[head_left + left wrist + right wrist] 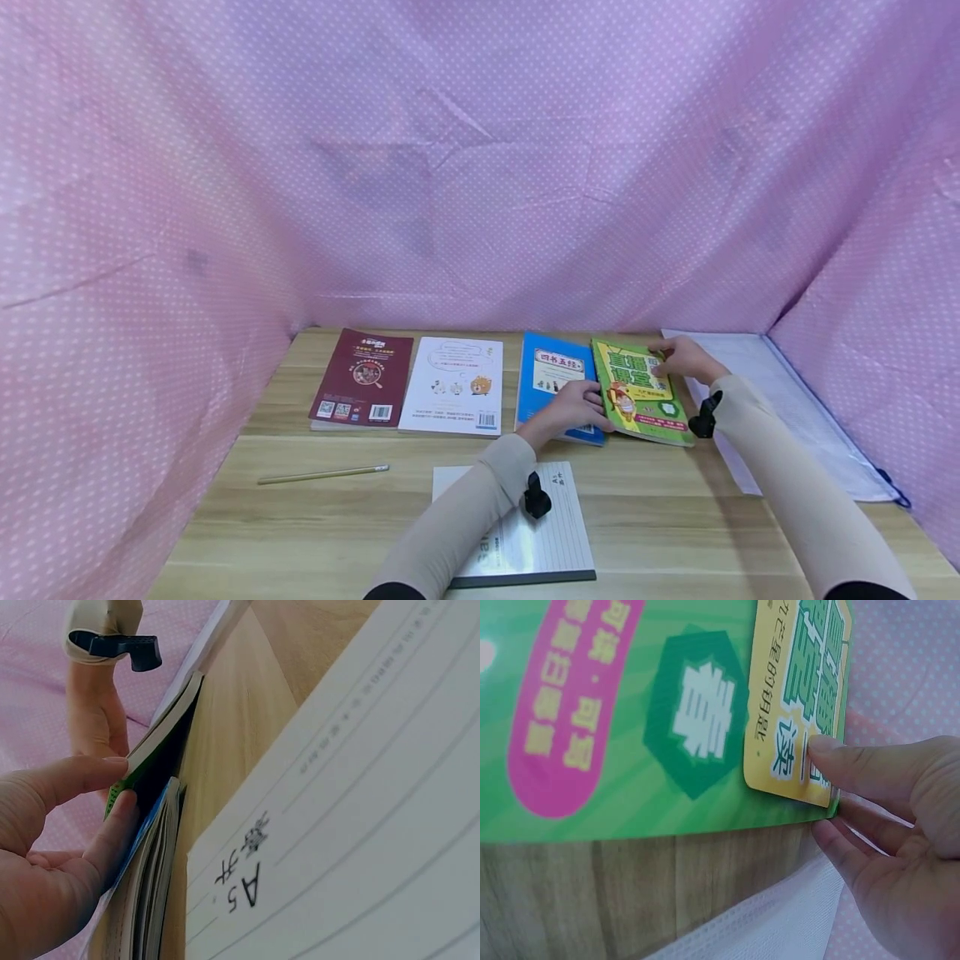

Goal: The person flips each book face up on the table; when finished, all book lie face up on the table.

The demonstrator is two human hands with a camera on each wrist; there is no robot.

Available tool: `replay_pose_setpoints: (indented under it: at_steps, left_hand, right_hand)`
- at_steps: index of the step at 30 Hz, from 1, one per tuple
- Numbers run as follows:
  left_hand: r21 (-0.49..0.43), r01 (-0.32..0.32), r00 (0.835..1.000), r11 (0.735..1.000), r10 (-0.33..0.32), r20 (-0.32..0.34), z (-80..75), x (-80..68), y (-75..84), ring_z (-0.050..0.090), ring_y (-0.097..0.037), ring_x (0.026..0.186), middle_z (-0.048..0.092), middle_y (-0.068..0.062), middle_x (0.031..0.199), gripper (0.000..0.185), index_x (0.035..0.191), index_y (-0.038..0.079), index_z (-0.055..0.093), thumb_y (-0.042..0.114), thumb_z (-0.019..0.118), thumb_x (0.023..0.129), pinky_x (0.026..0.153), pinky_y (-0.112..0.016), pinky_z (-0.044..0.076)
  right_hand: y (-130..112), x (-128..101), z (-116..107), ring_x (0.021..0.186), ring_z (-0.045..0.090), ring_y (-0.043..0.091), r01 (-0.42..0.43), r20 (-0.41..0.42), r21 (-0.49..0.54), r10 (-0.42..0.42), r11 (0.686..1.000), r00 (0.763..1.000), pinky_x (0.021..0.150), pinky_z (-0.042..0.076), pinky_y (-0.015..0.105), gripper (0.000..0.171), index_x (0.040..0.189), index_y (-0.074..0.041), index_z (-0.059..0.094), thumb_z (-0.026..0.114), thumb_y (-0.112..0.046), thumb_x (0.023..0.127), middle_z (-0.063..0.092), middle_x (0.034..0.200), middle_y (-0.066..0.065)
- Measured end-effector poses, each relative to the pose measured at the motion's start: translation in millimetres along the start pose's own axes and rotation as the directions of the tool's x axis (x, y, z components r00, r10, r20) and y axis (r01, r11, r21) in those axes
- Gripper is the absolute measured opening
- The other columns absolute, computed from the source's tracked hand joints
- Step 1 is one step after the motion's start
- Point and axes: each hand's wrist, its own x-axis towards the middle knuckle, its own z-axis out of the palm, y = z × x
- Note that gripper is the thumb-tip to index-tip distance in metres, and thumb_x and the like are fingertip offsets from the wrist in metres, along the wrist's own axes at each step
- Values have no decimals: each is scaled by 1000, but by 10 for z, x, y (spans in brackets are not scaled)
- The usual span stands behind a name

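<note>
The green paperback (643, 412), yellow-panelled cover up, is tilted just beside the blue paperback (532, 402); left hand (573, 407) pinches the green one's left edge; right hand (690, 360), its far right edge.

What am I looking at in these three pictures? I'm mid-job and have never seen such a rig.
No machine here, just a person's bare left hand and right hand. The wide picture comes from a camera worn on the head; the close ones, from one on each wrist. On the wooden table lie a maroon book, a white book with cartoon animals, a blue book, a pencil, an A5 notebook and a white mesh pouch. The right hand pinches a green book near its far right corner, and the left holds its left edge. In the left wrist picture a gap shows beneath, so it seems partly lifted.
</note>
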Motion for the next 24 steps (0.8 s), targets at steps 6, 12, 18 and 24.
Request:
replay_pose_setpoints:
  at_steps: [6, 12, 18, 24]
  left_hand:
    - [3, 19, 1000, 1000, -19, -11, 5, 20, -17, 71, -17, 104, 72, -2, 113, 75, 146, 8, 54, 3, 86, 78, 102, -37, 54]
    - [21, 31, 999, 999, -31, -26, 9, 34, -23, 71, -16, 103, 72, -1, 113, 75, 146, 10, 55, 5, 87, 78, 103, -38, 53]
    - [91, 47, 998, 995, -43, -47, 33, 3, 9, 69, -14, 102, 71, 0, 113, 76, 146, 11, 55, 9, 88, 78, 102, -36, 53]
    - [161, 48, 997, 986, -36, -72, 79, -14, 34, 69, -13, 100, 71, 1, 113, 77, 146, 11, 54, 12, 88, 78, 101, -33, 54]
  right_hand:
    - [6, 19, 5, 108, 49, 34, -5, -1, 5, 5, 1000, 1000, 97, 45, 50, 65, 146, 12, 43, 71, -11, 92, 53, 126, 30]
    - [-16, 20, 2, 112, 49, 35, -22, -1, 0, 22, 1000, 1000, 105, 43, 57, 64, 147, 11, 44, 71, -11, 92, 52, 132, 32]
    - [-9, -19, 1, 127, 44, 44, -2, 13, 21, 2, 1000, 1000, 113, 35, 63, 64, 148, 10, 42, 70, -10, 93, 45, 143, 37]
    - [1, -32, -8, 141, 33, 53, 4, 25, 35, -5, 999, 1000, 117, 28, 67, 65, 149, 9, 41, 69, -10, 94, 37, 151, 38]
